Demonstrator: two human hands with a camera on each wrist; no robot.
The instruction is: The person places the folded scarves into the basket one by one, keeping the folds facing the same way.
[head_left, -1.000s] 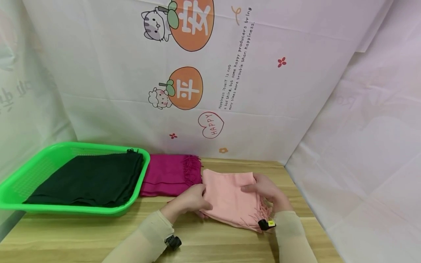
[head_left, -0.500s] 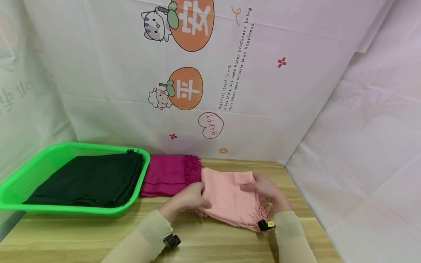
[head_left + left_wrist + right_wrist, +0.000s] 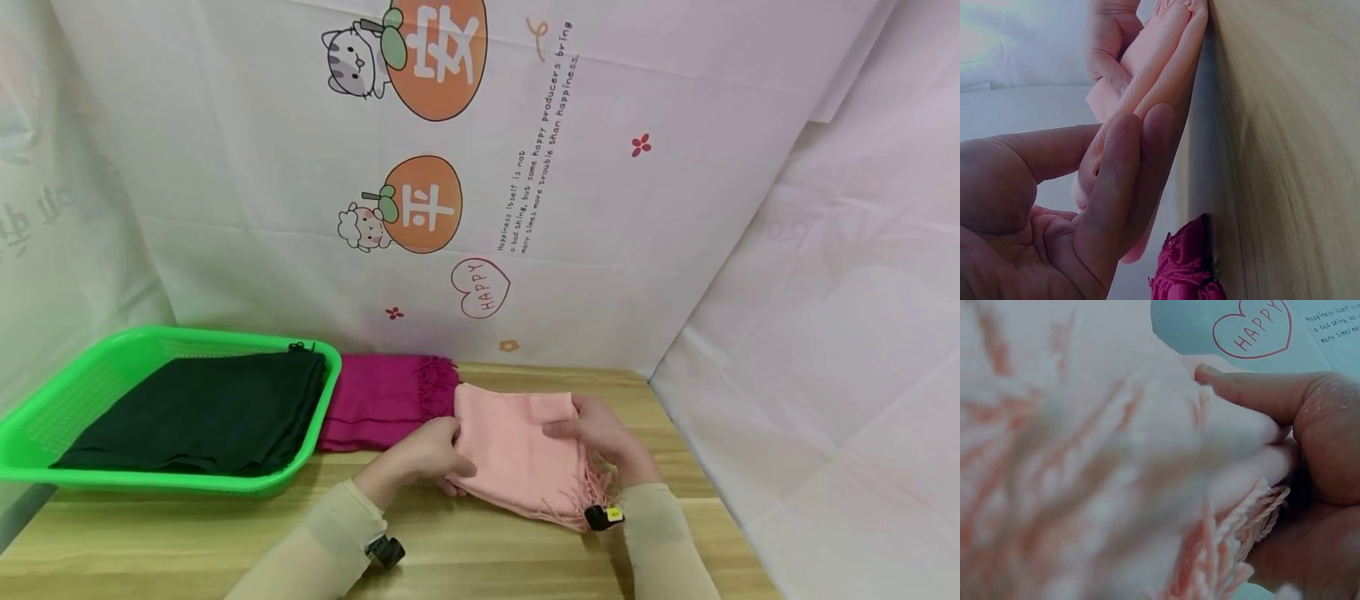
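Observation:
A folded pink scarf point(image 3: 513, 450) with a fringe along its right end is held between both hands, lifted off the table in the left wrist view. My left hand point(image 3: 423, 454) grips its left edge, thumb on top and fingers beneath; the left wrist view shows the layers pinched between thumb and fingers point(image 3: 1116, 169). At the opposite edge, my right hand point(image 3: 603, 432) holds the scarf with its thumb on the upper face. Its other fingers are mostly hidden under the cloth. Blurred fringe point(image 3: 1210, 550) fills much of the right wrist view.
A folded magenta scarf point(image 3: 382, 400) lies on the wooden table point(image 3: 465, 558), behind the left hand. Left of it stands a green basket point(image 3: 172, 481) holding folded dark cloth point(image 3: 210, 408). A printed white sheet point(image 3: 570, 300) hangs behind, and white sheets flank both sides.
Both hands and the pink scarf have shifted slightly to the left. The grip at each edge looks the same, and the basket and magenta scarf stay in place.

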